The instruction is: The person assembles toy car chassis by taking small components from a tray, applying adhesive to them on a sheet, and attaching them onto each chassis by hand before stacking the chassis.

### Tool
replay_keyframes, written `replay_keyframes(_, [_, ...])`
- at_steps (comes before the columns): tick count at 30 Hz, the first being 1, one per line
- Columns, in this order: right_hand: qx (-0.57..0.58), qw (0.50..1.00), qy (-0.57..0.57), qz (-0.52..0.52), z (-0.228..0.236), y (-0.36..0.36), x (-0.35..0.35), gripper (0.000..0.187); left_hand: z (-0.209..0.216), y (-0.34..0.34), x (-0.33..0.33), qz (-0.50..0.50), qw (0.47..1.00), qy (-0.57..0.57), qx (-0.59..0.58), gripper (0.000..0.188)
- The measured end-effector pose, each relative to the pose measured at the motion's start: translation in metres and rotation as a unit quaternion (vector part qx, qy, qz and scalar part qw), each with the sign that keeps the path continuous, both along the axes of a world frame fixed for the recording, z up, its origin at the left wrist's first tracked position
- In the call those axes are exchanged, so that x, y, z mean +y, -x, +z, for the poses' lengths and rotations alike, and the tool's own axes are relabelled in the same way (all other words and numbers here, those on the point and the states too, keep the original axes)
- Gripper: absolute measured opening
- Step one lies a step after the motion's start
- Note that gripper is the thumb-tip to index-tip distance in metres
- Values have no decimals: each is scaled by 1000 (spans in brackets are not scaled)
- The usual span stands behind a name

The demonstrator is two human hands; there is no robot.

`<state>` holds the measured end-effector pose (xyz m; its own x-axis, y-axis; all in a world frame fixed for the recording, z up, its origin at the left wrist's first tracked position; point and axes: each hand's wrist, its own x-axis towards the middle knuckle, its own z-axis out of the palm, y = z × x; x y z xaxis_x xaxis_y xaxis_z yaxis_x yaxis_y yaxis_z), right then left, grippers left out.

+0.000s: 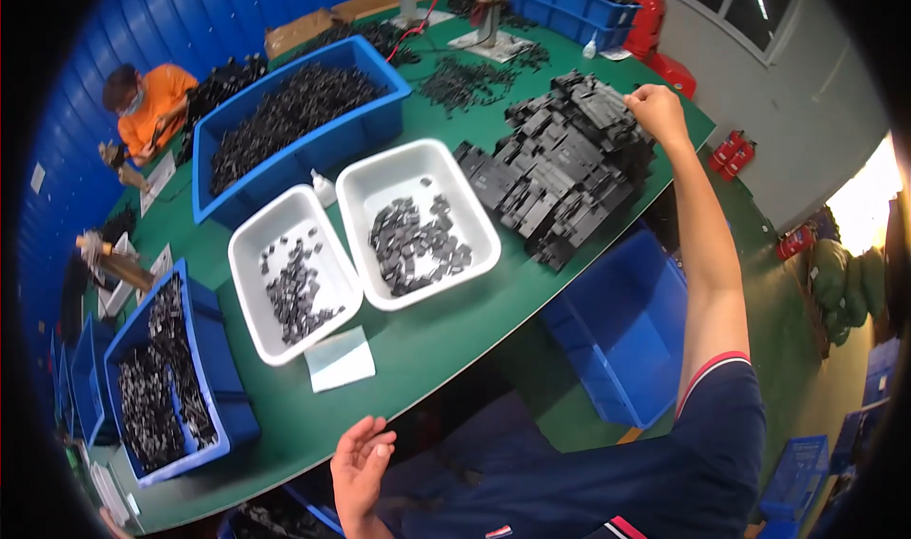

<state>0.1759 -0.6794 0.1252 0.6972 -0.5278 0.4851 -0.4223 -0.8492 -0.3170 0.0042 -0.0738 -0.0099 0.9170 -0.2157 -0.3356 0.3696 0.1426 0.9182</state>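
My right hand [657,114] reaches out to the far right edge of a heaped pile of flat black plastic parts [569,159]. Its fingers are pinched together against the pile's edge, and what lies between them is hidden. My left hand [361,468] hovers in front of the table's near edge, palm up with loosely curled fingers apart, holding nothing. Left of the pile are two white plastic bins, a right one [489,254] and a left one [249,297], both with small black pieces inside. A white paper sheet [342,361] lies in front of them.
Large blue crates [313,139] [223,387] full of black parts stand on the green table [436,359]. A small white bottle [323,188] is by the white bins. Below the right edge sits a blue crate [626,330]. A person in orange [157,107] works at far left.
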Motion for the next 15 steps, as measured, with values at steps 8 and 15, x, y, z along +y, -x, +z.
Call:
replay_keyframes(8, [71, 911, -198, 354, -15, 11, 220, 19, 10, -4, 22, 14, 998, 24, -61, 47])
replay_keyframes(15, [169, 888, -43, 426, -85, -54, 304, 23, 21, 34, 76, 123, 988, 10, -98, 47])
